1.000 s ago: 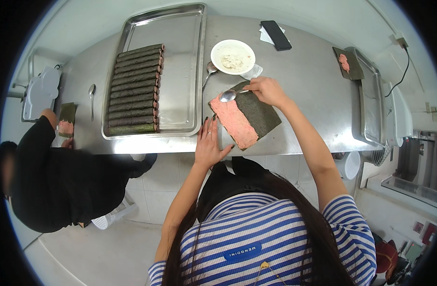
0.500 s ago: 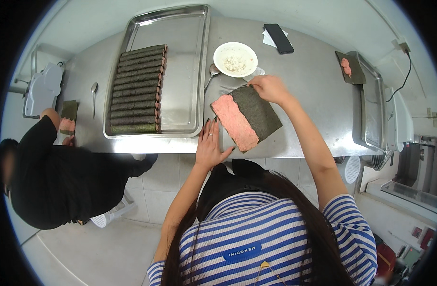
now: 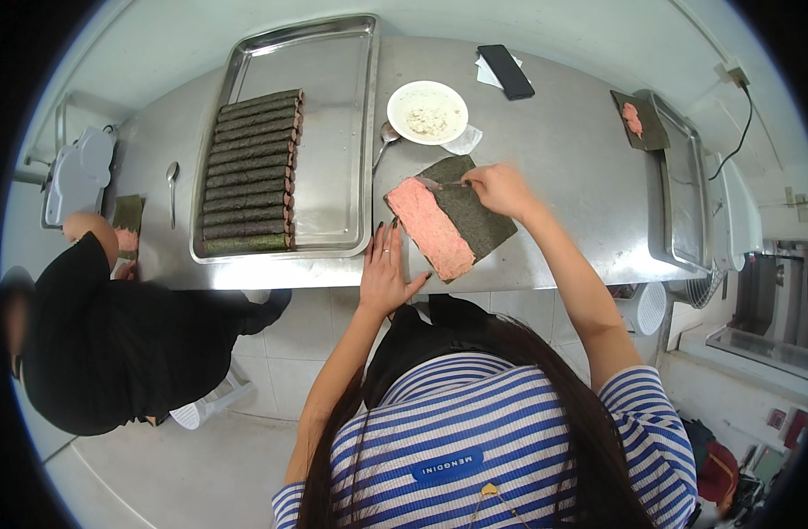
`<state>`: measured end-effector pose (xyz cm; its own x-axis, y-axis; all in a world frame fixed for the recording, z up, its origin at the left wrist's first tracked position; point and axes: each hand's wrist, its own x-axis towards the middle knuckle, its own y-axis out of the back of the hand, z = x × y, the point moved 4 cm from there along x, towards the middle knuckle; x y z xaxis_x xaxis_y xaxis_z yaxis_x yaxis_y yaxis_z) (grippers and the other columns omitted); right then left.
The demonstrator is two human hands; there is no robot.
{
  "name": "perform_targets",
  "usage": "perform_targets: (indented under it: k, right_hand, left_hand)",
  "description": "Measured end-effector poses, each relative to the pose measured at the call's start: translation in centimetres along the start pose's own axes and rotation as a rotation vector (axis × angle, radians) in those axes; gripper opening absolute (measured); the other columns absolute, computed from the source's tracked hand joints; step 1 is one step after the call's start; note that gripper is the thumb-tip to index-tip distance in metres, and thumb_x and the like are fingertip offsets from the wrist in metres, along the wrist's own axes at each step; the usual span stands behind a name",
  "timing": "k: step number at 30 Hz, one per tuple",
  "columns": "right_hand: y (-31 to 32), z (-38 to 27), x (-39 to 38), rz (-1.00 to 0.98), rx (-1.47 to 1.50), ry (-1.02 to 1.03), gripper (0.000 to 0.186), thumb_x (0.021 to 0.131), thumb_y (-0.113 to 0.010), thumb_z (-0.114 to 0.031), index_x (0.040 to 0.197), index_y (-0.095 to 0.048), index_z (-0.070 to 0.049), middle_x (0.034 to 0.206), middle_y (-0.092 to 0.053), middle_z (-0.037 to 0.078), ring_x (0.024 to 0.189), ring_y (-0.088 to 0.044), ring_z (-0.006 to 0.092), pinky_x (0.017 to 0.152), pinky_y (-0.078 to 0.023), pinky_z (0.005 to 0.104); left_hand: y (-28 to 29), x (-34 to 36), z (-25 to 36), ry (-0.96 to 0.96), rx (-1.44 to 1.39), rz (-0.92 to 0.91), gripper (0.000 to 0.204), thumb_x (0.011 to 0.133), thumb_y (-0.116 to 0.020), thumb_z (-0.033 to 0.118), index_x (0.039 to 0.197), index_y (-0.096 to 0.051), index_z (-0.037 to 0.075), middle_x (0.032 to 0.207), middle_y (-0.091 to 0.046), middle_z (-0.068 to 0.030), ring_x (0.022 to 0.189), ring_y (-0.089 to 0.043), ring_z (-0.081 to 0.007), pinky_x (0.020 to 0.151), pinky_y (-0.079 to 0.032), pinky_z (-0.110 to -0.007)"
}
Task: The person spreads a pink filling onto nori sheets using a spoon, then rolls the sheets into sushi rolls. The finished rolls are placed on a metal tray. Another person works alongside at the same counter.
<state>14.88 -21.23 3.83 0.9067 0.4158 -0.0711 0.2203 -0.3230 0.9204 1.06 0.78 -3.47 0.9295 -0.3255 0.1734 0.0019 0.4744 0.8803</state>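
A dark green seaweed sheet (image 3: 488, 220) lies tilted on the table in front of me. Pink paste (image 3: 431, 231) covers its left side in a wide band. My right hand (image 3: 499, 189) pinches the thin handle of a metal spoon (image 3: 437, 184), whose tip meets the sheet by the paste's far end. Fingers stretched out, my left hand (image 3: 386, 269) rests at the table's near edge, just left of the sheet, and holds nothing. Beyond the sheet stands a white bowl (image 3: 428, 112) with pale, wet residue inside; another spoon (image 3: 385, 139) lies beside it.
To the left, a metal tray (image 3: 329, 225) bears a row of seaweed rolls (image 3: 250, 172). A phone (image 3: 506, 70) lies at the back. Another seaweed sheet (image 3: 655, 132) with paste overlaps a tray at far right. A co-worker in black (image 3: 131, 344) handles a sheet at far left, near a spoon (image 3: 172, 194).
My right hand has come nearer from beside the bowl, bringing the spoon over the sheet at the paste's far end. The left hand stays in place.
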Motion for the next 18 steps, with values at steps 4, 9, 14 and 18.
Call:
perform_targets:
  k: [4,9,14,18]
  right_hand:
    - [-0.9,-0.5,-3.2,0.061,0.046,-0.032,0.021,0.081,-0.053,-0.011,0.091,-0.071,-0.010,0.084,-0.068,0.015,0.079,-0.064,0.0346,0.069,-0.049,0.0461]
    - [-0.3,0.2,-7.2,0.030,0.086,-0.080,0.021,0.081,-0.053,-0.009,0.092,-0.071,-0.009,0.085,-0.068,0.015,0.080,-0.064,0.0346,0.069,-0.049,0.0459]
    - [2.5,-1.2,-8.0,0.128,0.150,-0.101,0.021,0.081,-0.054,-0.007,0.094,-0.069,-0.006,0.089,-0.068,0.014,0.080,-0.063,0.0342,0.069,-0.050,0.0451]
    - [-0.1,-2.7,-6.7,0.247,0.013,0.011,0.020,0.079,-0.055,-0.007,0.095,-0.066,-0.004,0.087,-0.063,0.013,0.080,-0.063,0.0322,0.067,-0.051,0.0418]
  left_hand:
    - [0.1,0.1,0.1,0.012,0.010,-0.034,0.102,0.077,-0.064,0.056,0.144,-0.021,-0.007,0.145,-0.034,-0.0232,0.138,-0.027,-0.0385,0.113,-0.021,-0.049]
    - [0.1,0.1,0.3,0.005,0.024,-0.042,0.101,0.078,-0.064,0.056,0.143,-0.022,-0.009,0.144,-0.035,-0.0237,0.139,-0.026,-0.0383,0.113,-0.020,-0.049]
    - [-0.2,-0.1,0.0,-0.002,0.037,-0.034,0.100,0.078,-0.064,0.055,0.143,-0.023,-0.010,0.143,-0.035,-0.0262,0.138,-0.026,-0.0397,0.114,-0.019,-0.050]
    - [-0.4,-0.1,-0.1,-0.006,0.017,-0.029,0.100,0.078,-0.065,0.053,0.143,-0.022,-0.009,0.143,-0.035,-0.0261,0.137,-0.027,-0.0407,0.113,-0.020,-0.051]
